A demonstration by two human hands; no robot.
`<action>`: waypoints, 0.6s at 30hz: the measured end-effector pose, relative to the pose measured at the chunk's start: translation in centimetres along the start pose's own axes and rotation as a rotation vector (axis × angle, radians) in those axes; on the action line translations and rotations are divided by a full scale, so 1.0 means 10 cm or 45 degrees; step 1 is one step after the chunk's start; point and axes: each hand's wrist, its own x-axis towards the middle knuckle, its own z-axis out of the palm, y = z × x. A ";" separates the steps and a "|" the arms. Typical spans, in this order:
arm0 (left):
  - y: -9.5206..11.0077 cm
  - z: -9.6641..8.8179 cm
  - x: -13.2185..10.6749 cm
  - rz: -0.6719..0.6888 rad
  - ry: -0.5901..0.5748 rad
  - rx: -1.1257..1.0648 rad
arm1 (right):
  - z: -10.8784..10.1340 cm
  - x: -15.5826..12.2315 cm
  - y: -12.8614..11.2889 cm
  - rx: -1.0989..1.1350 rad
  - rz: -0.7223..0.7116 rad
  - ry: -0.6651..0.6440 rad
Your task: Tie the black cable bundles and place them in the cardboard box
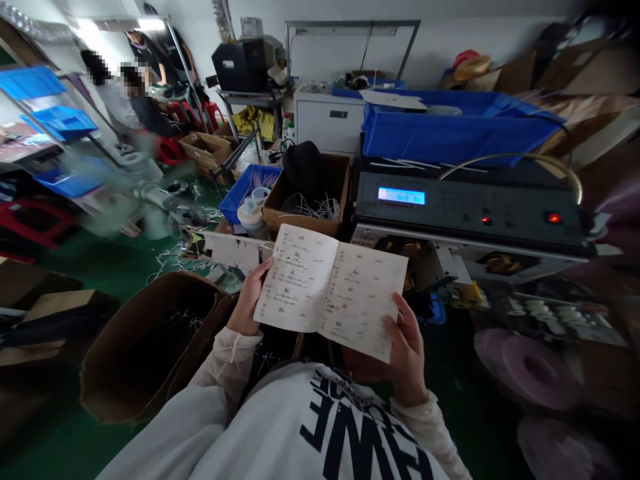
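Two pages of the book [300, 283] lie open and covered with handwritten lines, a small red mark showing on the right one. As far as can be judged, opening it is done and reading is the step in hand; how much is read and how much is left, I cannot tell. At two o'clock from the book, the machine [505, 200] has its display [401, 195] lit, and neither hand touches it. The left hand [251, 299] grips the book's edge at nine o'clock, so the book is at its three o'clock. The right hand [407, 343] pinches the lower corner at four o'clock, with the book at its ten. A carton [110, 393] stands toward eight o'clock.
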 end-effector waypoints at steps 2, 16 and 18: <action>0.01 0.01 0.00 -0.016 -0.008 -0.003 | 0.01 0.00 -0.02 0.014 0.004 -0.004; 0.03 0.04 0.00 -0.016 0.032 0.033 | 0.02 0.01 -0.01 0.042 -0.031 -0.013; 0.04 0.04 0.00 -0.011 0.026 0.034 | 0.02 0.00 -0.02 0.059 -0.024 -0.033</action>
